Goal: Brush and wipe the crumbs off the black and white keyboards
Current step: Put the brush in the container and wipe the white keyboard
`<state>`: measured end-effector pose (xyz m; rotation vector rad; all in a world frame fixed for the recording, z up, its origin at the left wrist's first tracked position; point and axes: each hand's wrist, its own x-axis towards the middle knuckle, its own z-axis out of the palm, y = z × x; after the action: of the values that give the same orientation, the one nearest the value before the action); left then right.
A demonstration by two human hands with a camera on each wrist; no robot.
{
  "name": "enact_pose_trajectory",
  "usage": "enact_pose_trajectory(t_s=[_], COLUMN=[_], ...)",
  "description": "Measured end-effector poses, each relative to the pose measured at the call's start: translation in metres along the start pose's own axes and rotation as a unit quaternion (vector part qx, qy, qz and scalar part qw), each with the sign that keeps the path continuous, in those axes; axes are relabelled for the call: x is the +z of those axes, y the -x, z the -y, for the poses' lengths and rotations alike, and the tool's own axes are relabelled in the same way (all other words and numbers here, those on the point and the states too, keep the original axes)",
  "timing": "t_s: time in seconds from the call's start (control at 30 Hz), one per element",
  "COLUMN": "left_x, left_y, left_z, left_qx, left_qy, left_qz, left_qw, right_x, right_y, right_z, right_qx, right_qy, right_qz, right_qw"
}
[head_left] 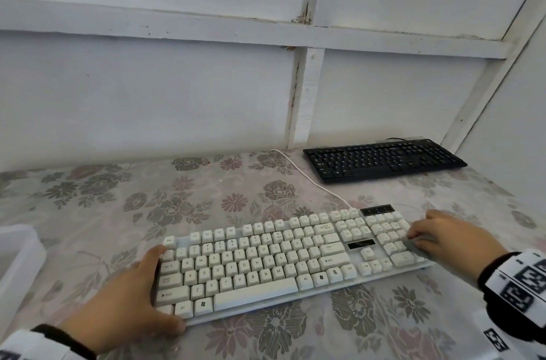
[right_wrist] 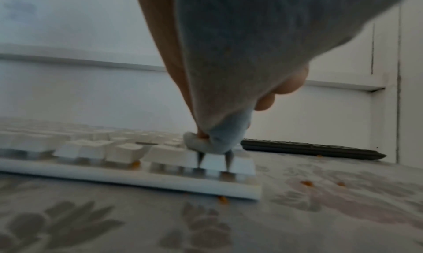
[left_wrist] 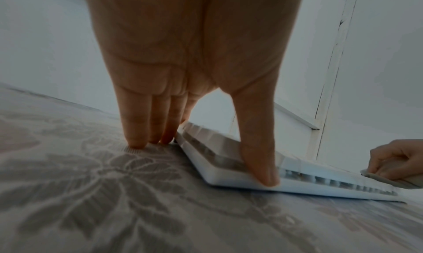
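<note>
The white keyboard (head_left: pixel 266 265) (left_wrist: pixel 228 177) (right_wrist: pixel 137 177) lies in the middle of the floral tablecloth (head_left: pixel 118 206). My left hand (head_left: pixel 161 288) (left_wrist: pixel 206 162) braces its left end, straight fingers (left_wrist: pixel 137 139) down beside the edge and thumb on the front rim. My right hand (head_left: pixel 419 238) (right_wrist: pixel 206 137) grips a grey cloth (head_left: pixel 421 241) (right_wrist: pixel 228 57) (left_wrist: pixel 389 181) and presses it on the number pad keys. Orange crumbs (right_wrist: pixel 306 183) lie on the tablecloth by the keyboard's right end, and one sits between keys. The black keyboard (head_left: pixel 384 159) (right_wrist: pixel 309 149) rests at the back right.
A translucent plastic container (head_left: pixel 17 265) stands at the left edge. The white cable (head_left: pixel 310 179) runs from the white keyboard toward the wall. White panelled walls close off the back and right of the table.
</note>
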<state>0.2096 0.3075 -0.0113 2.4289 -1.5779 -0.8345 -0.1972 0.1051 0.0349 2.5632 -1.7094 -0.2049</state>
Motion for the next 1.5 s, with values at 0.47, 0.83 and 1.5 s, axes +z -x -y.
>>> enact_pose_trajectory(t_s=[0.47, 0.83, 1.5], left_x=[0.003, 0.002, -0.003], left_y=[0.001, 0.005, 0.011], left_z=[-0.004, -0.007, -0.008], left_qx=[0.007, 0.018, 0.044], left_qy=[-0.004, -0.006, 0.021], left_qz=[-0.015, -0.022, -0.004], left_qw=[1.000, 1.000, 0.999], right_x=[-0.008, -0.038, -0.024], right_y=[-0.001, 0.029, 0.033], right_z=[-0.009, 0.212, 0.262], right_qx=[0.082, -0.379, -0.422], right_qy=[-0.093, -0.188, -0.079], right_qz=[-0.007, 0.020, 0.002], right_qw=[0.992, 0.906, 0.903])
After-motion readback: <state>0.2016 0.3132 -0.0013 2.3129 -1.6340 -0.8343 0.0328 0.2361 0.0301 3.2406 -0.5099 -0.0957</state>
